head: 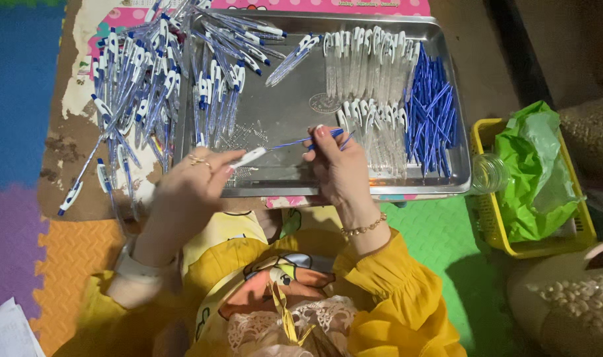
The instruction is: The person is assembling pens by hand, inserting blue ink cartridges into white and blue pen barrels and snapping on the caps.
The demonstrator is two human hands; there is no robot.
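My left hand pinches a white pen tip piece over the near edge of a metal tray. My right hand holds a thin blue refill whose end meets that white piece, with another blue piece at its fingertips. On the tray lie clear pen barrels with white clips, a heap of blue refills at the right, and finished blue-and-white pens at the left.
Many finished pens are piled on the floor mat left of the tray. A yellow basket with a green plastic bag and a clear jar sits at the right. A pink bowl of small pale pieces is at lower right.
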